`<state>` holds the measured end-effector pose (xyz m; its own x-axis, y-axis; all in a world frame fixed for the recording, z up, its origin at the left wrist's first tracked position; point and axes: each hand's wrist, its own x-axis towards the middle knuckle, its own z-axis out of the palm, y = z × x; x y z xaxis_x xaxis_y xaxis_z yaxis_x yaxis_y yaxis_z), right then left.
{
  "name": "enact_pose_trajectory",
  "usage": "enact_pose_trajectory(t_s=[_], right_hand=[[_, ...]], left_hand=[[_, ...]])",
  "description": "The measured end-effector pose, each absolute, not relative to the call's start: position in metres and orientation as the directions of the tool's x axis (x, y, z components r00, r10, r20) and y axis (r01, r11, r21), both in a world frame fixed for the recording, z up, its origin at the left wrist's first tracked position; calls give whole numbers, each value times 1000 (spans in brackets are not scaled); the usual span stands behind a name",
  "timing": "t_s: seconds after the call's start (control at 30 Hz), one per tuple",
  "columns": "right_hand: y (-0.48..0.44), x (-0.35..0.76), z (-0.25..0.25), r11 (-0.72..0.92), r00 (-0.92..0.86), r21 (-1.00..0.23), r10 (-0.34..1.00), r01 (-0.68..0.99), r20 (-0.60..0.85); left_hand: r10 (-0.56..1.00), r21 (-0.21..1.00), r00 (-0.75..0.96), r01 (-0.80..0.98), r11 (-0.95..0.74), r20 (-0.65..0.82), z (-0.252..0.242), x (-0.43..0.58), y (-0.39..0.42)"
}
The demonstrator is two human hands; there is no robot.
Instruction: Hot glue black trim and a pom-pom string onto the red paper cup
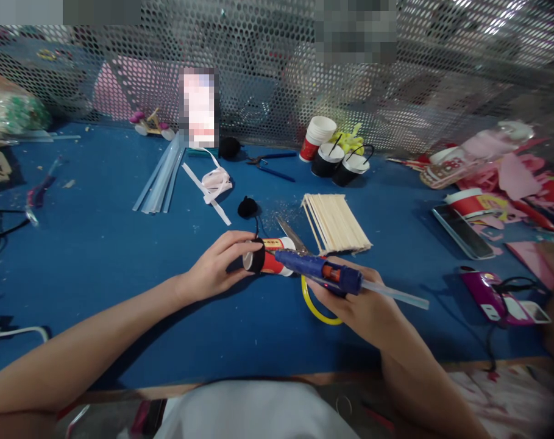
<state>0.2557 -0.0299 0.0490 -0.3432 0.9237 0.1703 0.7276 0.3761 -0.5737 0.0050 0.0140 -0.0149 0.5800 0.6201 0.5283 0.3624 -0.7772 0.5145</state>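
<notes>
My left hand is closed around a small red and white paper cup lying on its side, with a black disc at its open end. My right hand grips a blue hot glue gun whose nozzle points left at the cup. A clear glue stick juts from the gun's back. Scissors with a yellow handle lie on the blue table under the gun.
A pile of wooden sticks lies just beyond the hands. Clear glue sticks, white ribbon, black pompoms and paper cups sit farther back. A phone and purple device lie right. A perforated metal screen backs the table.
</notes>
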Motion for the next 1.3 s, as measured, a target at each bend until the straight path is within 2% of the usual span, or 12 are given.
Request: enact_pose_trajectory(t_s=[0.33,0.53,0.77,0.93,1.3], right_hand=[[-33,261,42,447,-381,-508,894,736,234],[-35,261,43,439,-383,-532,898,724,219],[-37,260,43,461,-380,-489,887,741,261],[-36,261,44,473,-399,-485,881,736,254],[-32,261,44,390,-352,-579,918,716,183]], left_hand=[[728,648,516,372,-664,450,-18,5,15],[762,709,484,342,-617,430,-18,5,15],[799,764,465,329,-555,380,-19,6,16],[799,767,466,325,-554,381,-18,6,16],[717,645,527,359,-674,455,-17,5,14]])
